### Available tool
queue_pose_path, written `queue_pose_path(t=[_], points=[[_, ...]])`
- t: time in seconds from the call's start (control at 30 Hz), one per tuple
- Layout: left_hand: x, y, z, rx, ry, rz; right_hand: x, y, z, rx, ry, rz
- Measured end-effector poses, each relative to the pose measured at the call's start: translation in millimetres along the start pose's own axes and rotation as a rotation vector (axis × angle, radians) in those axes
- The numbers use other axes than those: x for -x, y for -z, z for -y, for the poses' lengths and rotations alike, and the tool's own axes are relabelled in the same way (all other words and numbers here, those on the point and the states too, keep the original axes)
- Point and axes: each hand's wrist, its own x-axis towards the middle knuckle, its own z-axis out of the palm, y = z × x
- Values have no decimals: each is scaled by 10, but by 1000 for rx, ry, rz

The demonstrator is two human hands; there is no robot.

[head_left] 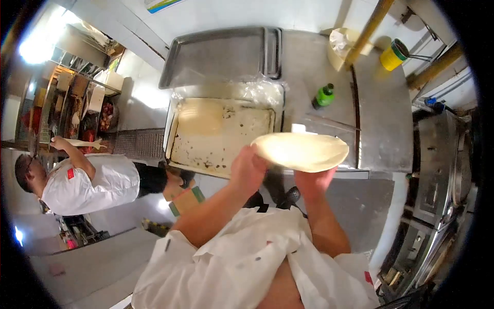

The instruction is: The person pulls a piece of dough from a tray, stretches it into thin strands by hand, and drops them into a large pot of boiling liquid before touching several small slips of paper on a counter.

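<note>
A pale, thin, oval round of dough [302, 152] is held up in front of me, over the front edge of the steel counter. My left hand [249, 167] pinches its left edge with closed fingers. Under its right side is my right hand [315, 181], its fingers partly hidden by the dough. Ahead and to the left lies a shallow baking tray [247, 136], its pale surface marked with dark specks. Another flat pale round [199, 117] rests in the tray's upper left part. Crumpled clear plastic film [252, 91] lies along the tray's far edge.
Dark metal trays [218, 54] lie at the back of the steel counter [303, 67]. A green bottle [324, 96], a cream container [339, 49] and a yellow tub [394, 55] stand to the right. At left, a co-worker [98, 180] in white faces a cooking area.
</note>
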Motion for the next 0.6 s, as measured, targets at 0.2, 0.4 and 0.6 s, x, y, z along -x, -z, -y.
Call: queue_pose_path(t=[0.2,0.4,0.6], points=[[-368,700,-187,-691,-108,222,-94,-523,-141,85,30,-166],[-2434,1731,-1790,-1816,-851,239,-216,-982,-695,60,25,-238],[-4032,1514,-3590,-2325,-1133,64,-220,-1087,-1052,182,106,-359]])
